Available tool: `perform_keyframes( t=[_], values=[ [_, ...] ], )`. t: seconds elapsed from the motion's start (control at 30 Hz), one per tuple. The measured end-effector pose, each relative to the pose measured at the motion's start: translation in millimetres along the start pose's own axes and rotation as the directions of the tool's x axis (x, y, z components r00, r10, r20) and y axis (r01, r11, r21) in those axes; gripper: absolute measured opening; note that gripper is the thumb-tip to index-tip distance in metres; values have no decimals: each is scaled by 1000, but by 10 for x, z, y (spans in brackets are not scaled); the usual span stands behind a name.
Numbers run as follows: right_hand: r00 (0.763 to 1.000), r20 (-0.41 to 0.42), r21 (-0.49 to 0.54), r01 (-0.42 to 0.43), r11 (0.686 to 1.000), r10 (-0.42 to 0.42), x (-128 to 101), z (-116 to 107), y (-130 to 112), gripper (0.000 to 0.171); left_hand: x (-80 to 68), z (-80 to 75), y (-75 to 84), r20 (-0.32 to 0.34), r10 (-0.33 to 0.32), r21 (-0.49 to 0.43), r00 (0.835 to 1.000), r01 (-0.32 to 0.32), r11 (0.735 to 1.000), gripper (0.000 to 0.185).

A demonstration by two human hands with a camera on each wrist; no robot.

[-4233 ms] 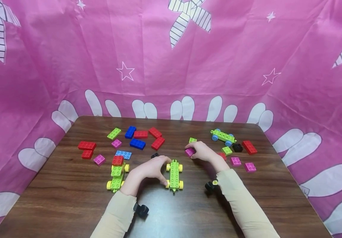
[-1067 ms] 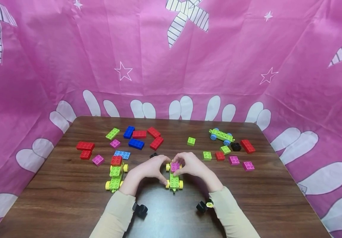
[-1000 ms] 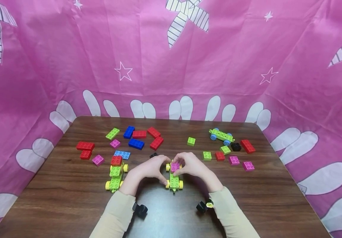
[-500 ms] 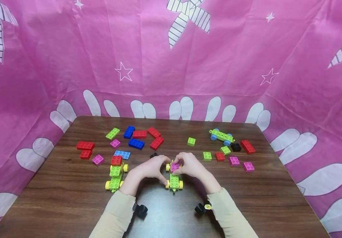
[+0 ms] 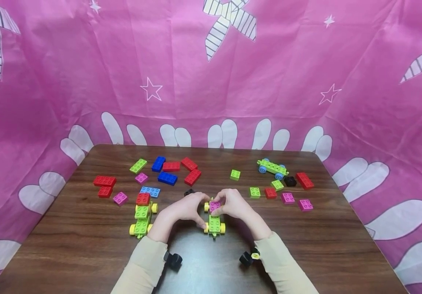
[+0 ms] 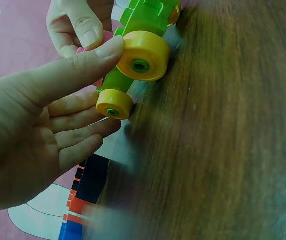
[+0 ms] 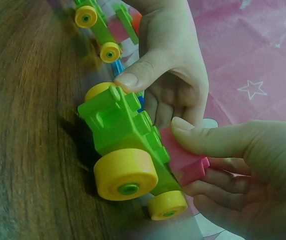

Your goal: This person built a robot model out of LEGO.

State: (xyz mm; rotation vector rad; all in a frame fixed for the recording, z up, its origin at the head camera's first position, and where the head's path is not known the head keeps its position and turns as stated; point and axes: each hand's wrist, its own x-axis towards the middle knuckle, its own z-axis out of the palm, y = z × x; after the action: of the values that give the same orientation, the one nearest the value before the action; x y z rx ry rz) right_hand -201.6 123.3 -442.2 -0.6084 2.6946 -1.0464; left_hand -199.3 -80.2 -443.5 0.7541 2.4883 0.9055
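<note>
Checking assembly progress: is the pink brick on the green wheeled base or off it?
On it: the pink brick sits atop the green wheeled base, pinched by the right hand.

My left grip (image 5: 183, 209) curls, thumb pressing sideways, fingers relaxed. My right grip (image 5: 234, 204) pinches with thumb and fingertips. Both forearms angle inward, wrists low.

- Wheeled base (image 5: 214, 223): lime green with yellow wheels.
- Small brick (image 5: 214, 206) on it: pink.
- Table (image 5: 328, 241): dark brown wood grain.
- Backdrop cloth (image 5: 269, 73): bright pink, white outlined stars, white petal shapes, striped white bows.
- Sleeves (image 5: 141, 269): pale beige.
- Second wheeled base (image 5: 272, 167): lime green, light blue wheels.
- Loose bricks (image 5: 170, 166): red, blue, lime, pink, black.
</note>
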Motion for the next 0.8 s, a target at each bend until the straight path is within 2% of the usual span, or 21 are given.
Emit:
perform_keyframes(
  t=[0.33,0.8],
  values=[
    [999,-12,-18,-53,998,53,-13,22,-52,25,11,16,-2,-5,-14,-1,1000,14,1000,78],
    [997,-33,2,-73,997,73,-32,33,-67,28,7,17,5,-6,-23,-26,1000,23,999,80]
  ],
)
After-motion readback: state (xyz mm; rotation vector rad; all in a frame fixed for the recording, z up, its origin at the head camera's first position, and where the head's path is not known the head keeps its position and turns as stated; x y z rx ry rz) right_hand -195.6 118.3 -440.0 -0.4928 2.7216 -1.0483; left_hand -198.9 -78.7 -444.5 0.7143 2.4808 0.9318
